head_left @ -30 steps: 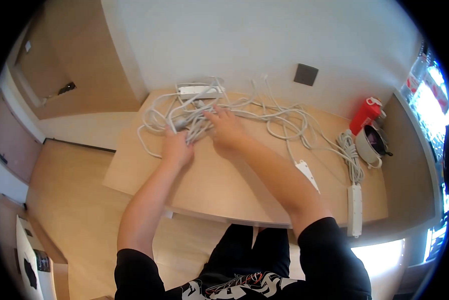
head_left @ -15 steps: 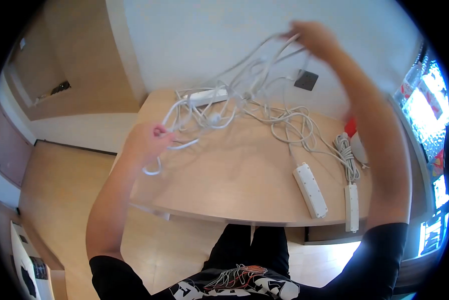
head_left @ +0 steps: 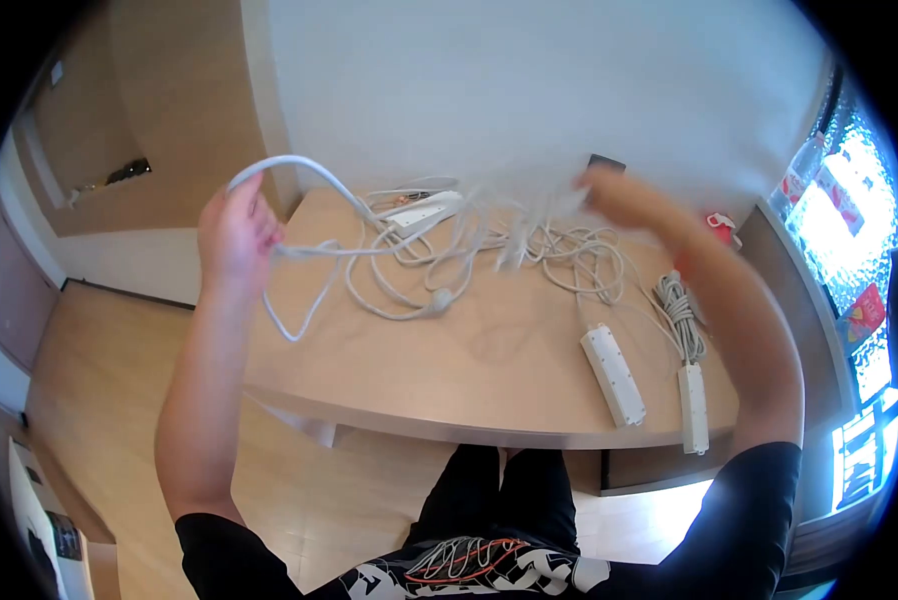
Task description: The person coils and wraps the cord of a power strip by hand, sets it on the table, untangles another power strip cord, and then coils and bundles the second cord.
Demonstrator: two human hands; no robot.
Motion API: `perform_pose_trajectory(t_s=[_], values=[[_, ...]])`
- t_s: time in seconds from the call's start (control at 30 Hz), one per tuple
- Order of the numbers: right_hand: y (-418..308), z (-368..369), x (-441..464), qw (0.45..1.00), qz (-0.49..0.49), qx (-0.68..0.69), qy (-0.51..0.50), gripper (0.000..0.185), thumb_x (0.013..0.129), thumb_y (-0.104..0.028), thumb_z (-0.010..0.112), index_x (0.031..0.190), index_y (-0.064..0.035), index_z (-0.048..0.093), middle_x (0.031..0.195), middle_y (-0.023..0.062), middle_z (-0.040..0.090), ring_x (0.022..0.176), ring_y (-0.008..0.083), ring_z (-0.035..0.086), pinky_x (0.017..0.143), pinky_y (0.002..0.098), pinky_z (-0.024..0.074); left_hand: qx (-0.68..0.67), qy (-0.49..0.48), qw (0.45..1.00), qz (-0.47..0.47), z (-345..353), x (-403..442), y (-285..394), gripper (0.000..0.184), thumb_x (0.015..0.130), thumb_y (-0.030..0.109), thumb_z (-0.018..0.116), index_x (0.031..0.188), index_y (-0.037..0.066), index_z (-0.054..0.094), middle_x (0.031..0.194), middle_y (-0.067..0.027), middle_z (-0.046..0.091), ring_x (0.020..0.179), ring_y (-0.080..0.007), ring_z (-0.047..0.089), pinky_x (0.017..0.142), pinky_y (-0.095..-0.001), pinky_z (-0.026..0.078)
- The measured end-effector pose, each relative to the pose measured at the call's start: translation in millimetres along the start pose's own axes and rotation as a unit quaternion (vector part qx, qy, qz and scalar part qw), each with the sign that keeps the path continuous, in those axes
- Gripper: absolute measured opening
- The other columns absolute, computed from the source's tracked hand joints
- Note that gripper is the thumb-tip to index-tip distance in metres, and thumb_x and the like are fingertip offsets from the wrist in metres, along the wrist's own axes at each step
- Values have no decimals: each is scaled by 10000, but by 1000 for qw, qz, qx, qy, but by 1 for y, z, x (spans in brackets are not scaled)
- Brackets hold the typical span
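Observation:
Raised at the left, my left hand (head_left: 237, 235) is closed round a white cable (head_left: 319, 172) that loops above the desk. My right hand (head_left: 619, 200), blurred by motion, is up at the right near the wall; blurred cable strands hang beside its fingertips, and its grip is unclear. Between the hands lies a tangle of cables (head_left: 569, 245) with a round plug (head_left: 441, 298). A white power strip (head_left: 424, 214) rests at the back of the desk. Another power strip (head_left: 613, 375) lies at the front right, next to a third strip (head_left: 693, 408) with a bundled cable (head_left: 679, 318).
The wooden desk (head_left: 419, 370) has a curved front edge. Behind it is a wall with a dark socket plate (head_left: 606, 163), partly hidden by my right hand. A red item (head_left: 721, 222) shows behind my right arm. A bottle (head_left: 804, 165) stands by the window.
My left hand has risen and moved left with the cable. My right hand went up and right, then came down somewhat. The tangle has been spread apart, and the front power strip has shifted.

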State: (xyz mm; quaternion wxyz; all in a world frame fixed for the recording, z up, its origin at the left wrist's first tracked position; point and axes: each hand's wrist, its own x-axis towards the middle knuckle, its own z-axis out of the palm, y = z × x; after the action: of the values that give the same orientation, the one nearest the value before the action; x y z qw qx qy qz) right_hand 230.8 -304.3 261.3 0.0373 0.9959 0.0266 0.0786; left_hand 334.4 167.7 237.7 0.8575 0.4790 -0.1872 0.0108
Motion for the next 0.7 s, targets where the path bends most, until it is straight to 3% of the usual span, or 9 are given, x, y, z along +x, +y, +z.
perform_pose_trajectory(t_s=[0.1, 0.17, 0.33, 0.43, 0.47, 0.53, 0.6, 0.67, 0.7], values=[[-59, 70, -36, 951, -3, -8, -310, 800, 845, -197, 670, 1512, -68, 247, 1542, 169, 317, 1383, 364, 360, 1119, 422, 337, 26, 0, 986, 165, 54, 11, 55, 140, 923, 143, 547, 813, 59, 564, 580, 29, 373, 503, -112, 332, 532, -306, 341], [-102, 56, -50, 891, -51, -96, -440, 1116, 718, -383, 810, 1535, -41, 131, 1576, 193, 224, 1426, 356, 288, 1163, 404, 270, -57, -44, 978, 195, 93, 26, 116, 142, 901, 78, 519, 762, 58, 533, 592, 5, 379, 544, -124, 325, 558, -306, 300], [-158, 45, -13, 945, -86, 312, -39, 1367, 564, -508, 887, 1507, 59, 76, 1560, 279, 160, 1453, 359, 209, 1179, 403, 235, -159, -257, 927, 221, 186, -15, 112, 160, 809, 139, 572, 695, 125, 461, 613, 14, 424, 559, -130, 399, 604, -310, 362], [-220, 43, -1, 898, -32, 439, -15, 1038, 758, -501, 752, 1505, -37, 202, 1414, 218, 378, 1305, 300, 389, 1085, 382, 322, -188, -341, 898, 204, 211, -65, 49, 83, 820, 110, 623, 809, 44, 574, 686, -14, 527, 648, -131, 527, 634, -273, 426], [-236, 45, 5, 858, -2, 513, -41, 865, 832, -482, 673, 1482, -74, 274, 1308, 174, 469, 1204, 255, 466, 1015, 363, 376, -275, -364, 887, 68, 215, -94, 30, 87, 797, 104, 629, 810, 44, 568, 720, -31, 548, 686, -142, 554, 648, -278, 437], [-252, 53, 9, 755, 59, 647, -95, 552, 981, -443, 515, 1437, -147, 419, 1096, 85, 653, 1002, 164, 620, 875, 325, 482, -85, -488, 862, 110, 212, -125, 4, 69, 824, 88, 552, 869, 38, 571, 822, -77, 545, 780, -230, 541, 784, -440, 482], [-213, 94, 45, 898, 22, 418, -134, 495, 994, -478, 439, 1302, -105, 543, 1122, 91, 651, 1064, 214, 614, 883, 378, 491, 183, -474, 740, 441, 203, -160, -31, 179, 749, 50, 601, 927, 48, 580, 861, -94, 539, 836, -267, 544, 832, -453, 483], [-181, 92, 26, 982, 25, 133, -133, 485, 983, -494, 435, 1260, -123, 582, 1165, 127, 642, 1073, 241, 614, 909, 400, 484, 300, -513, 625, 506, 176, -204, -70, 302, 667, 64, 662, 958, 64, 581, 932, -123, 546, 916, -302, 543, 879, -443, 469], [-168, 83, 8, 993, 36, 2, -116, 478, 975, -498, 448, 1252, -137, 595, 1161, 140, 648, 1058, 242, 621, 904, 410, 485, 294, -492, 646, 504, 155, -227, -80, 348, 658, 71, 677, 991, 62, 579, 1008, -148, 547, 993, -322, 533, 915, -463, 449]])
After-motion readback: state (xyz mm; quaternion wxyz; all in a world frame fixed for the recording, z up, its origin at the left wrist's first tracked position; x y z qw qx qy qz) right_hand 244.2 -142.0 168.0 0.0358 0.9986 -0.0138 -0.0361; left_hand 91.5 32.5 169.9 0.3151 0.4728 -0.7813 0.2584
